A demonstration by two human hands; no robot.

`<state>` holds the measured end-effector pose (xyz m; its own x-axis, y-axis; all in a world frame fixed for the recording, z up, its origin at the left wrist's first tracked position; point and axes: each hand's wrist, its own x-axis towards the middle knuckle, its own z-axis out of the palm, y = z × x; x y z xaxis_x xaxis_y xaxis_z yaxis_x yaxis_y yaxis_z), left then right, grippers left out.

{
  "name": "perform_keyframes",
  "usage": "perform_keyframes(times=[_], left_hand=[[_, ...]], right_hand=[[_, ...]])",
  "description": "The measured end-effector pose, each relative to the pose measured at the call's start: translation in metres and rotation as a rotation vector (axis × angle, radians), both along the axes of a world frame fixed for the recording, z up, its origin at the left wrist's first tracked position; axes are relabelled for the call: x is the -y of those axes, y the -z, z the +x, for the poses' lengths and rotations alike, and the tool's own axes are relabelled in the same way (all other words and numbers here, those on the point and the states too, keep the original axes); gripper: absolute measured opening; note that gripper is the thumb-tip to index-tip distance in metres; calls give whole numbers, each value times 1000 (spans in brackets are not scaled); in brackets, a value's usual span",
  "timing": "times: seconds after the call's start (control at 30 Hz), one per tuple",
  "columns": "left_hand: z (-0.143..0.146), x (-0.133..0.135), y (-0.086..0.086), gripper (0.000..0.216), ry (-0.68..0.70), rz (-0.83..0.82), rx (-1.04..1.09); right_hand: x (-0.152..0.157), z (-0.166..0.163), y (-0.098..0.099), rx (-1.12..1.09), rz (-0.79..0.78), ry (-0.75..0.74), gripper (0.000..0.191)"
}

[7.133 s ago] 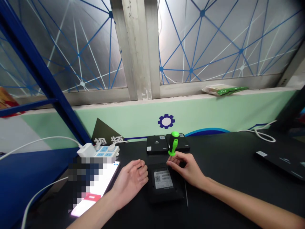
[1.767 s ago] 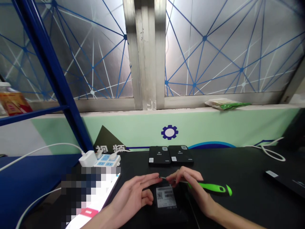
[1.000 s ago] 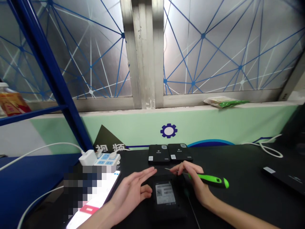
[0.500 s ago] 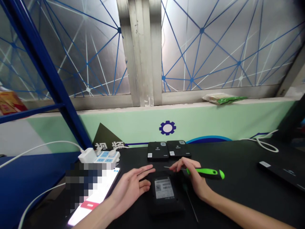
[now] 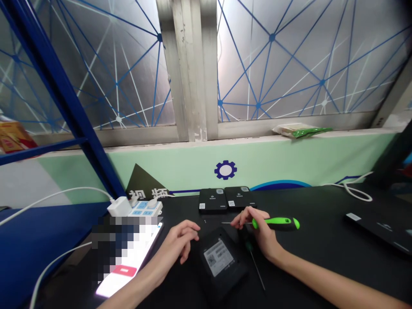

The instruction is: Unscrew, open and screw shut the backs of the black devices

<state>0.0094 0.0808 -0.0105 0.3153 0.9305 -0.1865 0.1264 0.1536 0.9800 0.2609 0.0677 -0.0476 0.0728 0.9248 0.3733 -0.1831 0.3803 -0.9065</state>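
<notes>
My right hand [image 5: 257,229] grips a screwdriver with a green and black handle [image 5: 278,222]; its thin shaft lies level, pointing left. Under that hand, a second screwdriver [image 5: 257,268] with a dark handle rests on the table. A black box-like device [image 5: 230,274] with a white printed label sits turned at an angle between my hands. My left hand [image 5: 182,240] is beside its left edge, fingers loosely bent and apart, holding nothing. A tiny light object [image 5: 205,221], perhaps a screw, lies just beyond the device.
Two flat black boxes [image 5: 213,201] stand side by side at the wall. To the left are a lit phone [image 5: 125,270] and a white power strip [image 5: 146,209] with plugs and cables. Another black device [image 5: 380,229] lies at the right, near a white cable [image 5: 357,193].
The device has turned from straight to slanted. My left hand has drawn back slightly left, its fingers more bent. The tiny light object now shows. My right hand keeps the green screwdriver.
</notes>
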Motion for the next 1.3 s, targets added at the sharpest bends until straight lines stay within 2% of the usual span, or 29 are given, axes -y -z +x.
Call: perform_keyframes(times=[0.13, 0.33, 0.5, 0.63, 0.77, 0.87, 0.97, 1.03, 1.17, 1.23, 1.3], left_hand=[[1, 7, 4, 23, 66, 341, -166], [-1, 10, 12, 48, 119, 550, -398], [-1, 8, 13, 56, 171, 632, -549], [-1, 8, 14, 56, 224, 608, -443], [-2, 9, 15, 55, 205, 580, -417], [0, 10, 13, 56, 176, 523, -377], [2, 12, 8, 58, 112, 389, -165], [3, 13, 4, 57, 68, 213, 54], [0, 11, 3, 52, 43, -294, 631], [-3, 8, 5, 50, 21, -404, 738], [-4, 6, 7, 49, 19, -424, 755]], right_hand=[[1, -1, -2, -10, -10, 1, 50], [2, -2, -6, -10, -10, 2, 49], [2, -1, -5, -16, -14, 5, 51], [3, -1, -6, -41, -33, -3, 52], [3, -1, -7, -98, -29, -24, 51], [1, 1, -7, -103, -11, -9, 52], [-1, 3, -9, -69, 1, 6, 53], [-1, 3, -11, -49, -3, -1, 54], [0, 1, -23, 22, -18, -22, 55], [0, -1, -32, 96, -40, -49, 56], [-2, -4, -42, 190, -55, -66, 58]])
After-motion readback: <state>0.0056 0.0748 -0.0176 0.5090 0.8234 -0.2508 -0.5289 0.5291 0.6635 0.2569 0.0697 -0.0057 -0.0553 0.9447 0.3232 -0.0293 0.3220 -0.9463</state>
